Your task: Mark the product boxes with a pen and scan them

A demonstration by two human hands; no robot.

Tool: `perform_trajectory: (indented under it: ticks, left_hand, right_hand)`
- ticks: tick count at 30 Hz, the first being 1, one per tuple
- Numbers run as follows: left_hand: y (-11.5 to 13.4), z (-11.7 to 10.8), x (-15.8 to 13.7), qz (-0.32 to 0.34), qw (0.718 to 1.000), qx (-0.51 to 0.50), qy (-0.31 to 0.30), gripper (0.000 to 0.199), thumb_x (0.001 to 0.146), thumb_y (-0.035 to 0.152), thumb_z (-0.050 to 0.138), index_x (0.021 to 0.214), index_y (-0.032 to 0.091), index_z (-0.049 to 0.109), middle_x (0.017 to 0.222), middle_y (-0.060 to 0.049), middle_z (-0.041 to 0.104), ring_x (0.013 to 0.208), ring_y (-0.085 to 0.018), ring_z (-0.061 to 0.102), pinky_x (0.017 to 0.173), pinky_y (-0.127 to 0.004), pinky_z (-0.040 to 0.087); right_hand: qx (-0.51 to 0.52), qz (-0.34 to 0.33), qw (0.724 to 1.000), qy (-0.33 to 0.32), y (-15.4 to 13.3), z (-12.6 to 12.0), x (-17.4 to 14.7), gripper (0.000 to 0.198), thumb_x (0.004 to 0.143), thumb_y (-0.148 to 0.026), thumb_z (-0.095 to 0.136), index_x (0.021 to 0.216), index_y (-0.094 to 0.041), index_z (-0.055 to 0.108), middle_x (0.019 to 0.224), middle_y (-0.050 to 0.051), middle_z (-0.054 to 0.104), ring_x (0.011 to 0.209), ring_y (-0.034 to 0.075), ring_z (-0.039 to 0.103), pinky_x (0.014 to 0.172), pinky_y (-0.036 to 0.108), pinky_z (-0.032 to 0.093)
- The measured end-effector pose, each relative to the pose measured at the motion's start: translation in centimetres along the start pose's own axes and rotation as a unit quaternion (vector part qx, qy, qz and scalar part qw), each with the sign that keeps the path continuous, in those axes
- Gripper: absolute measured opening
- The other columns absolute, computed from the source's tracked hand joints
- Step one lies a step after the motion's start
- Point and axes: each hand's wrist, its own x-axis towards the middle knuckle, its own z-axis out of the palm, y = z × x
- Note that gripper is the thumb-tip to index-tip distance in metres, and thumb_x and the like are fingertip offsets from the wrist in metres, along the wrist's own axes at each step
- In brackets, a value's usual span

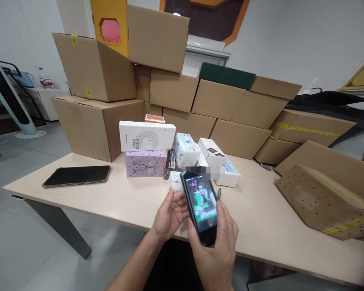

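Note:
My right hand (216,250) grips a dark smartphone (204,206) by its lower edges, thumb on the left side and fingers on the right. Its screen is lit and shows the time over a colourful picture. My left hand (170,214) is beside the phone's left edge, palm turned up, thumb apart and fingers loosely bent; the fingertips are partly hidden at the phone. Just beyond it sits a small white patterned box (176,182). A white power bank box (147,136) rests on a purple patterned box (146,163).
Another phone (77,176), screen dark, lies at the table's (124,202) left. White floral packs (186,149) and a white carton (212,151) are piled mid-table. Large cardboard boxes (170,91) form a wall behind; a dotted carton (318,202) stands right.

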Motion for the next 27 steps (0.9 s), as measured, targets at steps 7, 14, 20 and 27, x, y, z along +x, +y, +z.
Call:
perform_trajectory:
  ticks: [7, 14, 20, 27]
  left_hand:
    - [-0.3, -0.3, -0.3, 0.04, 0.99, 0.134, 0.007, 0.06, 0.087, 0.064, 0.06, 0.115, 0.013, 0.074, 0.107, -0.016, 0.078, 0.095, -0.028, 0.076, 0.082, -0.034, 0.059]
    - [-1.7, -1.1, -1.0, 0.235, 0.922, 0.307, 0.004, 0.036, 0.099, 0.039, 0.052, 0.125, 0.02, 0.067, 0.102, -0.01, 0.076, 0.091, -0.022, 0.073, 0.079, -0.033, 0.058]
    - [-0.7, -0.6, -1.8, 0.545, 0.558, 0.622, 0.072, 0.054, 0.084, 0.006, 0.064, 0.134, 0.026, 0.059, 0.1, -0.007, 0.061, 0.09, -0.019, 0.059, 0.078, -0.032, 0.052]
    - [2.1, -0.8, -0.9, 0.423, 0.397, 0.79, 0.198, 0.045, 0.086, 0.035, 0.072, 0.13, 0.026, 0.064, 0.141, -0.017, 0.035, 0.128, -0.04, 0.044, 0.101, -0.061, 0.045]
  right_hand:
    - [-0.14, 0.114, 0.984, 0.017, 6.8, -3.5, 0.3, 0.078, 0.086, -0.053, 0.065, 0.148, -0.01, 0.045, 0.135, 0.025, 0.059, 0.122, 0.04, 0.057, 0.101, 0.057, 0.045]
    - [-0.296, 0.247, 0.917, -0.1, 12.9, -6.4, -0.8, 0.085, 0.085, -0.068, 0.042, 0.143, -0.006, 0.05, 0.125, 0.027, 0.063, 0.111, 0.048, 0.062, 0.095, 0.062, 0.046]
    - [-0.322, 0.338, 0.862, -0.198, 14.1, -6.4, -0.7, 0.087, 0.084, -0.072, 0.041, 0.148, -0.014, 0.045, 0.129, 0.023, 0.062, 0.111, 0.049, 0.059, 0.097, 0.062, 0.043]
    - [-0.318, 0.344, 0.853, -0.229, 14.8, -6.4, -0.7, 0.086, 0.084, -0.076, 0.038, 0.145, -0.015, 0.05, 0.132, 0.024, 0.059, 0.118, 0.051, 0.053, 0.097, 0.065, 0.042]
